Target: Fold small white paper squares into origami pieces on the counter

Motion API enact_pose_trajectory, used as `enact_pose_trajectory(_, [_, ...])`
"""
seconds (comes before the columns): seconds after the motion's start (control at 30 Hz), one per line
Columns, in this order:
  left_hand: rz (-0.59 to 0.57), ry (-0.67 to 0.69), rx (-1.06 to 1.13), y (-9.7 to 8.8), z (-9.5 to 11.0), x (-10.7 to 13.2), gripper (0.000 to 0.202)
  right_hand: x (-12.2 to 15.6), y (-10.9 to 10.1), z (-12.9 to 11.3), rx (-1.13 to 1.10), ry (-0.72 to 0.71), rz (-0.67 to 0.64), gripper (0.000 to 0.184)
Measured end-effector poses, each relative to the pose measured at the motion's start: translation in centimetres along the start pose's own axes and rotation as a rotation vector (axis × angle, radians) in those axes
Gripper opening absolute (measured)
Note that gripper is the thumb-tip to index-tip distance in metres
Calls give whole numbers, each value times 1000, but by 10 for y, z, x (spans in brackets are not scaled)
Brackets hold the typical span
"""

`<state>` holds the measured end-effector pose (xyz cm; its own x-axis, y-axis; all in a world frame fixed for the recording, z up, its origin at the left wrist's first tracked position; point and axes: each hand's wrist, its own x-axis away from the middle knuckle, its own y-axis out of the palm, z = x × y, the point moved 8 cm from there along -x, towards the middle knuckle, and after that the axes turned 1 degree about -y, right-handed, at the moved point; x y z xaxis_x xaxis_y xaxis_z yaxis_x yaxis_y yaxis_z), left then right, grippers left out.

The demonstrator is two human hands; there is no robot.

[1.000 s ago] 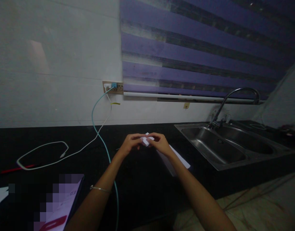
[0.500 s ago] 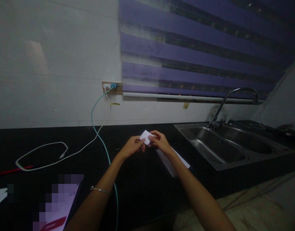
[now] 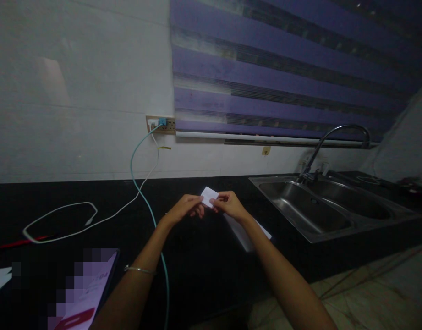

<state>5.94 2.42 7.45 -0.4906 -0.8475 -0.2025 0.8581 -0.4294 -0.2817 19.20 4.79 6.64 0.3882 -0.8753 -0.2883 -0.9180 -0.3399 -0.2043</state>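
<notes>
A small white square of folded paper (image 3: 208, 196) is held up over the dark counter. My right hand (image 3: 230, 204) pinches its right side, thumb on top. At its left corner is the thumb of my left hand (image 3: 186, 207), while the other fingers curl loosely below; how they meet the paper's underside is hidden. Partly covered by my right forearm, a larger white sheet (image 3: 240, 233) lies on the counter.
A steel double sink (image 3: 300, 211) with a curved tap (image 3: 317, 149) is on the right. A teal cable (image 3: 149, 208) and a white charging cable (image 3: 119, 211) run from the wall socket (image 3: 169, 126) across the counter (image 3: 200, 266). A lit screen (image 3: 94, 293) sits lower left.
My left hand has shifted slightly left, its fingers looser and its thumb now at the paper's corner. The paper has tilted a little, with more of its face showing.
</notes>
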Motion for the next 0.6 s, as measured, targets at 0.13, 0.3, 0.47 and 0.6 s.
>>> enact_pose_trajectory(0.13, [34,49,-121,-3,4,1,45,-2,-2,2,52,-39,4,34])
enact_pose_trajectory(0.3, [-8,56,-164,-2,0,2,48,0,-3,-2,93,-46,-6,35])
enact_pose_trajectory(0.47, [-29,60,-130,-1,1,3,48,2,-3,-7,82,-47,-2,34])
enact_pose_trajectory(0.6, [10,-1,-71,1,-4,2,48,3,3,-5,99,-67,-71,32])
